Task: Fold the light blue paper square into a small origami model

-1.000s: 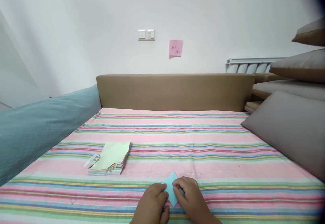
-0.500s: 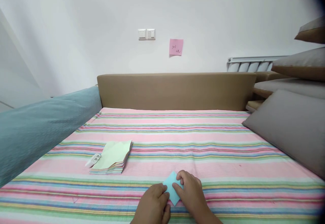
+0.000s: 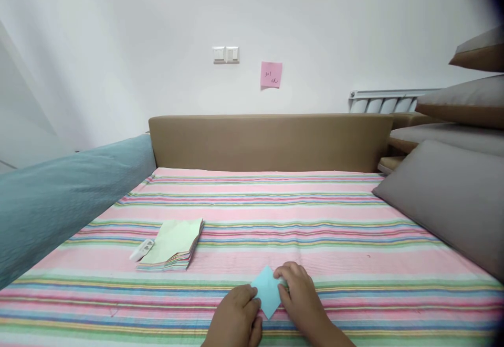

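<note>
A small light-blue paper square [image 3: 268, 290] lay flat on the striped bedsheet [image 3: 315, 221], turned so that its corners pointed away from and toward the person, close to the near edge of the bed and a little right of the middle. The left hand [image 3: 236, 319] rested on the sheet at the paper's left corner, its fingers curled under and its fingertips pressing down on that edge. The right hand [image 3: 301, 297] sat on the paper's right side, fingers bent, with the fingertips touching the upper right edge. Neither hand had lifted the paper; both pinned it to the sheet, and whether any fingers had slipped beneath it could not be told.

Farther out and to the left, well apart from the hands, a stack of coloured paper [image 3: 173, 244] lay on the sheet with a pale green sheet on top. A small white plastic object [image 3: 142, 250] lay touching the stack's left edge.

A teal blanket [image 3: 66, 200] ran along the left side of the bed. Grey cushions [image 3: 449, 200] were piled on the right. A tan padded headboard [image 3: 271, 142] closed the far end. On the white wall above it hung a double light switch [image 3: 226, 54] and, just to its right, a pink sticky note [image 3: 271, 74] with handwriting too small to read. A white radiator [image 3: 381, 101] showed behind the cushions.
</note>
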Demonstrator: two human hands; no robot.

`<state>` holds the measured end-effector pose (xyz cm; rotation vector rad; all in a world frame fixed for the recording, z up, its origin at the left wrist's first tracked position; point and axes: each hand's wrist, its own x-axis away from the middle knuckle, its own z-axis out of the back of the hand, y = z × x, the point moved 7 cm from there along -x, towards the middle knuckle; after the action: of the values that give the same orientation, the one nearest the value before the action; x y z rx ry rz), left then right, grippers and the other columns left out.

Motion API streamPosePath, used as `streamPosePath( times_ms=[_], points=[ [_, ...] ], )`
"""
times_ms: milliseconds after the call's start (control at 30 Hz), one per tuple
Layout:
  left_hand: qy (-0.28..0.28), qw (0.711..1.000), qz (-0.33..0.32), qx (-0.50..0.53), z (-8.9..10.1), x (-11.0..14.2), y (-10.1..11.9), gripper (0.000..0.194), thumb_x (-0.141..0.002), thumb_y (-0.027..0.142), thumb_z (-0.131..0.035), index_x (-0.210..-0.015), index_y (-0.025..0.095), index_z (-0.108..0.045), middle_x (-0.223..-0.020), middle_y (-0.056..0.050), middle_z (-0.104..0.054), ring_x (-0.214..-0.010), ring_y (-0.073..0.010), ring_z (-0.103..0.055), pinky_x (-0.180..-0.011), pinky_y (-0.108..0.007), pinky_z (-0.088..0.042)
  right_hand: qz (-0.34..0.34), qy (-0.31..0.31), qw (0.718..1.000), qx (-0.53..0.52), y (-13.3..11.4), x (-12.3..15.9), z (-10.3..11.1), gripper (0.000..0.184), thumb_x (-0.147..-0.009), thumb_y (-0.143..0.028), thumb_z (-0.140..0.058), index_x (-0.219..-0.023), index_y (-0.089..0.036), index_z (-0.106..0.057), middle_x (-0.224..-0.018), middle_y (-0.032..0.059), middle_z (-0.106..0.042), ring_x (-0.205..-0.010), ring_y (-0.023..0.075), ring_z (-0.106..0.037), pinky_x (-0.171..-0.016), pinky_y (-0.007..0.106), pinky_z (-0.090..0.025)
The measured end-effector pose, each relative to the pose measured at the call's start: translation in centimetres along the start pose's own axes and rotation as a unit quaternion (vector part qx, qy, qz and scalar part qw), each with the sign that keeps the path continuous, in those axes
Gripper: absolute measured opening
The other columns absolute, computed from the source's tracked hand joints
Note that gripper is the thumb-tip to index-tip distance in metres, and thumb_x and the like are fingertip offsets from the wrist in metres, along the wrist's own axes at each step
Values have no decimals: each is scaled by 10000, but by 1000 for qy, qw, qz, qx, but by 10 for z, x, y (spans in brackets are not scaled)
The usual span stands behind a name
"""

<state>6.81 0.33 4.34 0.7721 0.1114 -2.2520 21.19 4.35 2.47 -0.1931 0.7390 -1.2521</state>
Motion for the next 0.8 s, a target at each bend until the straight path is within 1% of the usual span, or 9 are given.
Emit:
streamPosePath(
  times_ms=[100, 200, 267, 367, 533, 600, 700, 800],
  points=[
    [6, 1000, -4, 0, 0, 0, 1, 249, -670, 142, -508, -882, 201, -624, -950, -58, -661, -861, -235, -632, -729, -356, -560, 65, 2, 998, -2, -18, 2, -3, 371, -730, -45, -390, -948, -254, -605, -951, 46, -551, -920, 201, -520, -788, 353, -420],
    [0, 1000, -1, -1, 1, -2, 2, 243, -676, 134, -495, -874, 198, -621, -941, -65, -657, -846, -232, -628, -719, -352, -556, 97, -25, 995, 2, -29, 3, -10, 447, -732, -65, -414, -1078, -286, -593, -1149, 62, -495, -1089, 230, -458, -879, 403, -400],
    [-16, 1000, 7, -3, 0, -3, 1, 231, -677, 125, -483, -848, 198, -619, -908, -66, -654, -814, -225, -625, -699, -345, -553, 102, -46, 994, 10, -33, 4, -14, 469, -726, -77, -436, -1093, -320, -598, -1253, 50, -445, -1183, 249, -393, -930, 437, -368],
    [-29, 1000, 10, -5, -3, -3, 1, 227, -678, 120, -476, -834, 195, -621, -886, -69, -652, -798, -222, -622, -692, -346, -552, 86, -63, 994, 20, -32, 3, -19, 455, -736, -95, -447, -1063, -359, -621, -1314, 26, -421, -1242, 261, -343, -966, 470, -331],
    [-12, 1000, -10, -6, -2, 0, 1, 256, -689, 134, -496, -901, 186, -629, -967, -73, -661, -870, -241, -624, -740, -367, -554, 32, -68, 995, 59, -18, -2, -22, 451, -759, -112, -442, -1101, -352, -612, -1327, 59, -422, -1246, 281, -350, -951, 504, -339],
    [-10, 1000, -10, -4, -2, 1, 0, 259, -691, 137, -501, -910, 187, -630, -975, -70, -663, -868, -239, -628, -742, -363, -554, 17, -60, 995, 75, -11, -5, -22, 447, -766, -122, -445, -1112, -354, -607, -1307, 70, -441, -1231, 287, -368, -934, 504, -352],
    [-9, 1000, -8, 2, -2, 2, -1, 265, -689, 142, -509, -920, 193, -629, -978, -66, -664, -862, -235, -629, -743, -355, -551, -4, -31, 995, 92, -5, -6, -21, 438, -776, -121, -431, -1113, -336, -611, -1269, 83, -474, -1208, 284, -391, -925, 484, -357],
    [-17, 1000, -2, 10, -2, 2, -2, 271, -689, 147, -522, -933, 203, -624, -993, -62, -660, -871, -235, -625, -743, -349, -543, 0, -24, 996, 82, -5, -6, -17, 440, -783, -131, -414, -1142, -317, -588, -1268, 84, -475, -1196, 273, -398, -924, 466, -349]
  ],
)
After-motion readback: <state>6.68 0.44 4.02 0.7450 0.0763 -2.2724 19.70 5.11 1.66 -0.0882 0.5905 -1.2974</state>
